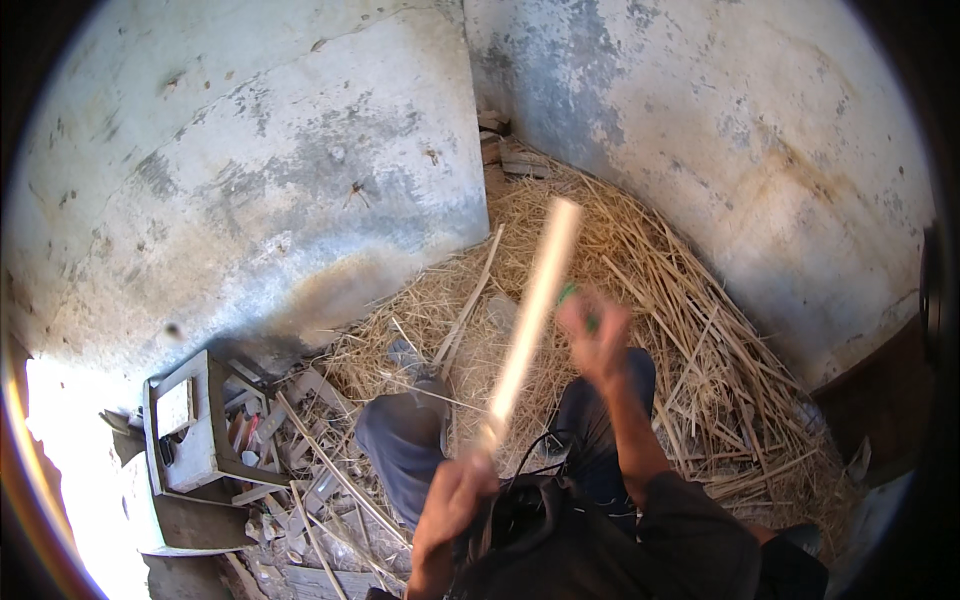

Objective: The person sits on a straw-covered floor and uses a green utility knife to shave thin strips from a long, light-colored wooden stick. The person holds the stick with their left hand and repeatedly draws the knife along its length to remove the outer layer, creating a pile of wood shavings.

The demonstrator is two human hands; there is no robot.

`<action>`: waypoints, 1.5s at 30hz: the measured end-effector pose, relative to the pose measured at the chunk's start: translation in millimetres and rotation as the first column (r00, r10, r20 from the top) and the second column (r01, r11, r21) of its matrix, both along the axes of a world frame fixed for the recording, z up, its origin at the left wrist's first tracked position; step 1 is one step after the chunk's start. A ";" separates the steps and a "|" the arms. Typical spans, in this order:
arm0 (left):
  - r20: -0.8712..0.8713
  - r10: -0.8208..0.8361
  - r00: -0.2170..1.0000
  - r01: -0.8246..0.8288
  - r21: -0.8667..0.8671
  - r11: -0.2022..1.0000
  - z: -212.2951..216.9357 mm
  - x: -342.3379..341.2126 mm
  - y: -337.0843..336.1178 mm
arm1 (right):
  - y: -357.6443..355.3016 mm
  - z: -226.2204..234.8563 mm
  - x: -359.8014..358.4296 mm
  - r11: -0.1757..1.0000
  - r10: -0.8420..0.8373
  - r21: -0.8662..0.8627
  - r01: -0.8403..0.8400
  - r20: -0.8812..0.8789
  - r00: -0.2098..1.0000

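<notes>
My left hand [455, 497] is closed round the lower end of a pale wooden stick [537, 300], probably split bamboo. The stick slants up and away to the right, smeared by motion. To the right of it, my right hand [600, 340] is raised above my knee and curled round a small green object [591, 323]. Blur and the fingers hide what kind of object that is. A small gap shows between this hand and the stick. My bent knees [400, 445] are on either side of the stick's lower part.
Straw-like shavings [610, 215] cover the floor ahead, with long thin strips [690, 300] heaped along the right wall [720, 130]. On the left, a worn wooden stool [205, 425] lies tipped among scraps. Another peeling wall [250, 170] stands at the far left.
</notes>
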State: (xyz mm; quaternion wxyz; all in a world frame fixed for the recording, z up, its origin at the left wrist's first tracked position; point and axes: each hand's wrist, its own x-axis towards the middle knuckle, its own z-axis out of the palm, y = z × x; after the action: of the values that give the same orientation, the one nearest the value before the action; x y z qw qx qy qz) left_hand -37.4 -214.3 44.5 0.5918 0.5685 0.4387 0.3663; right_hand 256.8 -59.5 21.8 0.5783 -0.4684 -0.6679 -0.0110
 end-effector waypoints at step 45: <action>0.029 0.007 1.000 -0.002 -0.203 0.979 24.0 3.1 -24.9 | 12.6 41.4 28.3 0.995 0.102 0.031 -0.098 -0.192 0.976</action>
State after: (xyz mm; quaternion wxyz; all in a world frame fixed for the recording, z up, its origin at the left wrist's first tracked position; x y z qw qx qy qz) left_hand -34.2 -239.2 68.5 0.6522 0.4988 0.4663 0.3292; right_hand 285.2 -46.9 63.2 0.6450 -0.4269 -0.6313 0.0566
